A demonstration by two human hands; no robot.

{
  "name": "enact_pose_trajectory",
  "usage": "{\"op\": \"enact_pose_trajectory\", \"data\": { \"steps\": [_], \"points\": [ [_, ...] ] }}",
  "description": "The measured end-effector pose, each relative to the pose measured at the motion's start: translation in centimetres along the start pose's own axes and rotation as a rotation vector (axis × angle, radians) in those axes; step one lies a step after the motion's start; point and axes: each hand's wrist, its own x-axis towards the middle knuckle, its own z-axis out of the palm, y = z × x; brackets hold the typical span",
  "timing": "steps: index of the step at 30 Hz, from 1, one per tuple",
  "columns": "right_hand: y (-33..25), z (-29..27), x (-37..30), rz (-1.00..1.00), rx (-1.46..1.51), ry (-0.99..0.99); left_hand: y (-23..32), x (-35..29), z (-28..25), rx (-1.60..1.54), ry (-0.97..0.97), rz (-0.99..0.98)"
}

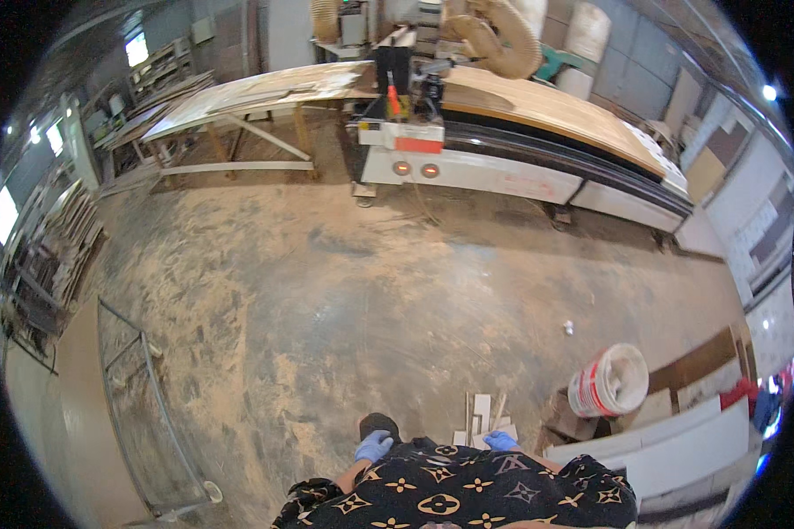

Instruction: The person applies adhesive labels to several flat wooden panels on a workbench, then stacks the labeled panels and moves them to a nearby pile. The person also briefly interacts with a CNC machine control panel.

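Low in the head view, my left hand [374, 446] in a blue glove overlaps a dark rounded shape [380, 425], perhaps a shoe tip. Its fingers look loosely extended, with nothing seen in them. My right hand [501, 440], also blue-gloved, is beside several narrow white strips [482, 407] on the floor. Its fingers are small in the picture but seem loose, and I see nothing held. Whether it touches the strips I cannot tell. My patterned black garment [450, 485] hides much below the hands.
A white bucket [610, 381] stands at right near pale boards [679, 454]. Ahead is a long cutting machine [494, 172] with a wooden sheet [547, 101] on its bed. A wooden-legged table [256, 97] adjoins it. At left are a metal frame [154, 397] and stacked boards [75, 234]. Dust covers the floor [326, 300].
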Motion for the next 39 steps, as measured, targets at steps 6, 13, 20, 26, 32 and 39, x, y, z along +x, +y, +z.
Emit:
{"op": "enact_pose_trajectory", "data": {
  "steps": [6, 13, 20, 26, 32, 39],
  "points": [
    [-14.9, -4.7, 16.7, -0.144, 0.065, 0.151, -5.2, 11.5, -9.5, 0.432, 0.069, -0.169],
    [-27.4, -5.0, 28.2, -0.174, 0.088, 0.140, -8.6, 19.7, -24.8, -0.001, 0.111, -0.258],
    [-31.6, -7.5, 41.3, -0.084, -0.307, -0.159, -7.5, 34.0, -35.3, -0.127, 0.420, -0.088],
    [-37.6, -14.3, 61.3, -0.488, -0.928, -0.179, -3.1, 48.4, -42.8, -0.408, 0.369, -0.269],
    [-61.7, -27.1, 71.4, -0.380, -0.197, 0.071, -2.2, 54.8, -49.5, -0.681, 0.493, -0.534],
    [-92.2, -31.8, 79.4, -0.651, -0.249, -0.116, -1.0, 64.2, -55.6, -0.512, 0.492, -0.510]
  ]
}}
